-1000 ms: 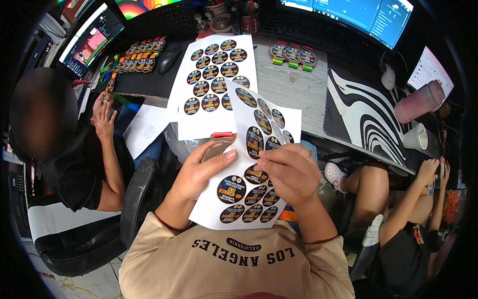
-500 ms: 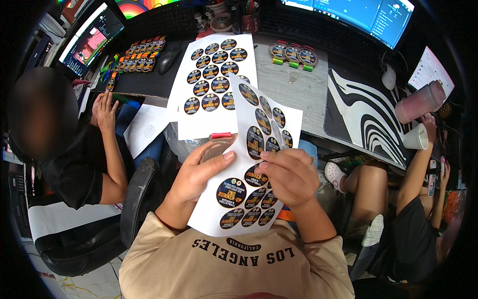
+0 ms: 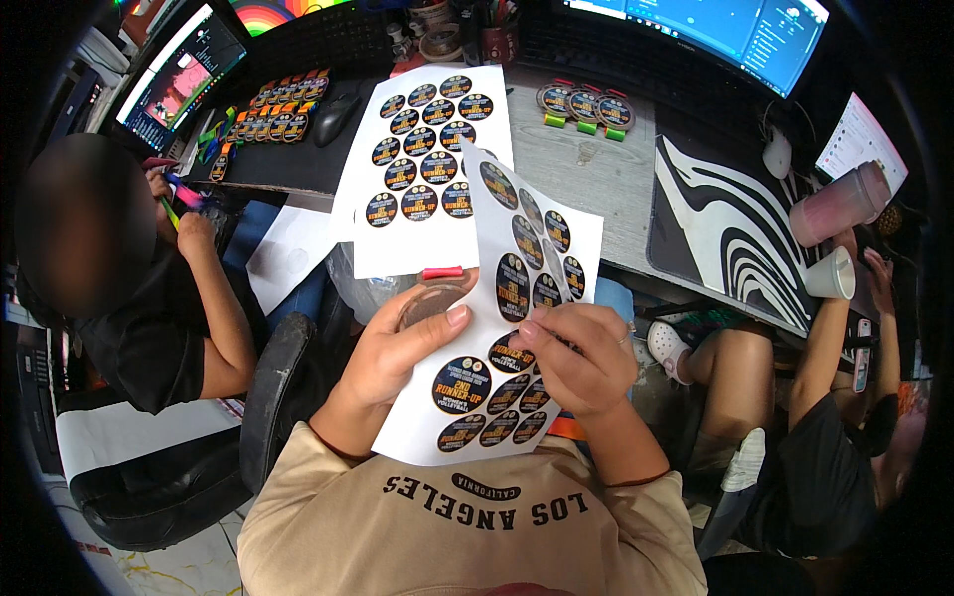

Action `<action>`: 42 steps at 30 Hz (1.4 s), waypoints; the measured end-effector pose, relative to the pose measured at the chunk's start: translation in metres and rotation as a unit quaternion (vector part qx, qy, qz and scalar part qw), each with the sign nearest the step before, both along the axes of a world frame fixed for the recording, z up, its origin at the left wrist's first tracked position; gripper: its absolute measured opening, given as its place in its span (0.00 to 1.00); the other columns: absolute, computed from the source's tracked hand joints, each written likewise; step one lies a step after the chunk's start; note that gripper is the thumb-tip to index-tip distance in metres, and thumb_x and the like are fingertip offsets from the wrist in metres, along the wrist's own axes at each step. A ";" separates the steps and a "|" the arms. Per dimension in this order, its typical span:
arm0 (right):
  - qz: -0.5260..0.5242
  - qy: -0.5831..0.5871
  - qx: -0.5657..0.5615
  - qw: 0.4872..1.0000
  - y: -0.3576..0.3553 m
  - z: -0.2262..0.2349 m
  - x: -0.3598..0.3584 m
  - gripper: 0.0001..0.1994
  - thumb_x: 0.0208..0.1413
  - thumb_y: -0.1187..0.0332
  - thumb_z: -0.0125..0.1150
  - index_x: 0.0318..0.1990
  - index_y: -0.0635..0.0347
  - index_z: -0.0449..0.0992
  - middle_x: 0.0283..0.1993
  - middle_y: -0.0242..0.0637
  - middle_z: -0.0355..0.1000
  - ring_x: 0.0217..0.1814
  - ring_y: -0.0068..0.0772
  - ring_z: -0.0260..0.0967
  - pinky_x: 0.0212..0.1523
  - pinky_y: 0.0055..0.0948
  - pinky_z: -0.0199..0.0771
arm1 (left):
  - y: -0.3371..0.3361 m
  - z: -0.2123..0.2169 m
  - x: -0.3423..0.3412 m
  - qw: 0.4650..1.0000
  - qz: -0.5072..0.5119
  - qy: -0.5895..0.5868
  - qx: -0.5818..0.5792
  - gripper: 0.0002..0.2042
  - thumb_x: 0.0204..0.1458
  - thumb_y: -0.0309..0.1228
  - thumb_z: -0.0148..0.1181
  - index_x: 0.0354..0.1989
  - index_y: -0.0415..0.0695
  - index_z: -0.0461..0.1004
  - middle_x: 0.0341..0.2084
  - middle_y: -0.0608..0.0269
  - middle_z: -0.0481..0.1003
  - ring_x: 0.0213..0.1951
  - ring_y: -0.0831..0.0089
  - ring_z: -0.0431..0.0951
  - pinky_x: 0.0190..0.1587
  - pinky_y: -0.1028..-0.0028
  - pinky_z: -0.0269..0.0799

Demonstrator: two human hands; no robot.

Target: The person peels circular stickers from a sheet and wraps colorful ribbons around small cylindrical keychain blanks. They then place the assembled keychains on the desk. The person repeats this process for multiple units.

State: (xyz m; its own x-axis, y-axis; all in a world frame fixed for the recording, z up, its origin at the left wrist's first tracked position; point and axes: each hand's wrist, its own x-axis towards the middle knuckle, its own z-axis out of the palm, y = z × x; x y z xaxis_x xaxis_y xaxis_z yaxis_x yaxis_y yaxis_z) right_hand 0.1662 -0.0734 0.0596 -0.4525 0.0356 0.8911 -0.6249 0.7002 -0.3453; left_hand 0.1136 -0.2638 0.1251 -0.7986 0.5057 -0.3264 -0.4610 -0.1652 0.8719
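My left hand point(image 3: 383, 348) is closed on a round bronze-coloured medal point(image 3: 429, 301) with a red ribbon end, its thumb pressing on the left edge of a sticker sheet point(image 3: 407, 432). That white sheet carries round black stickers with orange lettering and is bent upright in its upper half. On its right side, my right hand point(image 3: 586, 363) pinches at the sheet among the stickers, thumb and forefinger together. Whether a sticker's edge is lifted there cannot be made out. Beyond, a second sticker sheet point(image 3: 383, 258) lies flat on the grey desk.
Three medals point(image 3: 586, 107) lie on the desk at the back right, and several more medals point(image 3: 273, 124) at the back left beside a black mouse point(image 3: 336, 119). A swirl-patterned mat point(image 3: 730, 233), pink tumbler point(image 3: 840, 204) and white cup point(image 3: 831, 272) are right. People sit on both sides.
My hands stay nearly in place, with the right fingers shifting slightly on the sheet. The person at left has lifted their hands off the desk, now with a bright ribbon; the right person's hands have moved.
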 end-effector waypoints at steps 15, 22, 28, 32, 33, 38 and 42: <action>-0.018 0.033 0.043 0.998 0.000 -0.002 0.001 0.14 0.40 0.73 0.73 0.37 0.59 0.79 0.38 0.33 0.75 0.38 0.31 0.71 0.37 0.23 0.77 | 0.007 0.004 0.004 0.998 0.056 -0.003 -0.005 0.21 0.53 0.27 0.62 0.53 0.30 0.69 0.43 0.45 0.77 0.41 0.62 0.80 0.45 0.68 0.77; -0.011 0.015 0.029 0.999 0.000 -0.001 0.002 0.13 0.40 0.73 0.73 0.37 0.58 0.79 0.37 0.32 0.75 0.38 0.30 0.71 0.38 0.23 0.77 | 0.003 0.006 0.002 1.000 -0.007 -0.001 0.001 0.21 0.57 0.31 0.60 0.57 0.33 0.69 0.50 0.52 0.74 0.50 0.69 0.74 0.55 0.72 0.67; -0.005 -0.023 0.003 1.000 -0.002 0.002 0.003 0.13 0.38 0.77 0.70 0.35 0.57 0.80 0.37 0.32 0.75 0.37 0.31 0.71 0.37 0.25 0.74 | 0.002 0.003 0.000 1.000 -0.015 0.006 0.000 0.22 0.57 0.31 0.60 0.58 0.34 0.68 0.51 0.52 0.73 0.52 0.69 0.73 0.56 0.71 0.66; 0.000 -0.068 -0.020 0.997 -0.002 0.007 0.000 0.13 0.35 0.79 0.67 0.33 0.55 0.80 0.36 0.34 0.74 0.35 0.34 0.70 0.36 0.27 0.69 | 0.002 0.001 0.000 1.000 -0.004 0.007 -0.018 0.23 0.57 0.32 0.60 0.59 0.34 0.68 0.52 0.52 0.73 0.53 0.69 0.72 0.56 0.72 0.65; 0.000 -0.077 -0.028 0.997 -0.002 0.009 -0.001 0.13 0.34 0.79 0.66 0.32 0.55 0.79 0.36 0.34 0.74 0.34 0.34 0.69 0.35 0.28 0.69 | 0.002 0.000 0.000 1.000 -0.004 0.009 -0.017 0.23 0.57 0.32 0.60 0.59 0.34 0.68 0.52 0.53 0.73 0.53 0.69 0.72 0.57 0.72 0.65; 0.053 -0.145 -0.077 0.985 0.000 0.015 -0.004 0.13 0.36 0.80 0.69 0.32 0.60 0.76 0.35 0.36 0.71 0.34 0.38 0.68 0.36 0.33 0.67 | 0.001 -0.003 -0.003 0.999 -0.015 0.021 -0.032 0.22 0.58 0.31 0.59 0.59 0.34 0.68 0.52 0.53 0.73 0.54 0.70 0.72 0.57 0.71 0.65; 0.050 -0.165 -0.057 0.983 -0.001 0.014 -0.004 0.12 0.37 0.81 0.68 0.32 0.61 0.74 0.36 0.37 0.69 0.36 0.39 0.68 0.38 0.35 0.67 | 0.005 -0.006 -0.004 1.000 0.000 0.017 -0.017 0.21 0.59 0.30 0.57 0.59 0.34 0.67 0.50 0.53 0.74 0.52 0.70 0.73 0.55 0.72 0.67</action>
